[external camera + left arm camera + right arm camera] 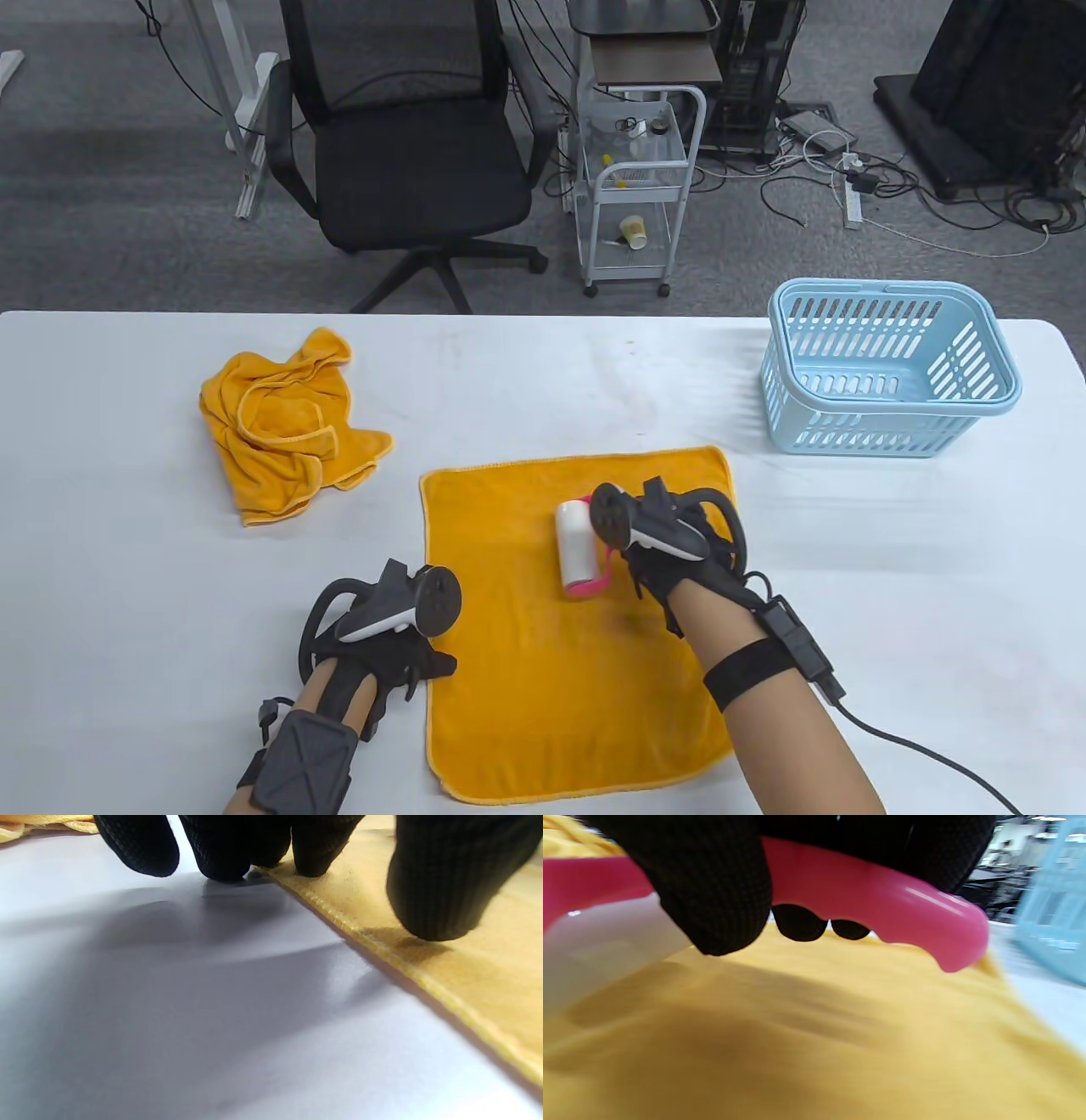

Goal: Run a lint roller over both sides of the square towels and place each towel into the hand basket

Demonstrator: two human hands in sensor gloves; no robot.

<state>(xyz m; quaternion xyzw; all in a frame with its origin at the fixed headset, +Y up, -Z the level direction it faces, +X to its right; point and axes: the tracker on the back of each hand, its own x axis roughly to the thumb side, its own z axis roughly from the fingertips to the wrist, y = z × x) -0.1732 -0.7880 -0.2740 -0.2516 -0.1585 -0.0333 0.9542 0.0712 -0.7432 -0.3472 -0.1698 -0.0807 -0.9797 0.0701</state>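
A flat orange towel (560, 645) lies spread at the table's front centre. My right hand (653, 543) grips the pink handle (865, 904) of a lint roller (575, 548), whose white roll rests on the towel's upper middle. At the towel's left hem (382, 942) my left hand (416, 662) presses down with straight fingertips (309, 861), some on the cloth and some on the bare table. A second orange towel (284, 424) sits crumpled at the left. The light blue hand basket (891, 369) stands at the right, with nothing visible inside.
The white table (891, 552) ends at a far edge just behind the basket. Beyond it stand a black office chair (407, 153) and a white trolley (636, 187). A cable (925, 755) trails from my right wrist.
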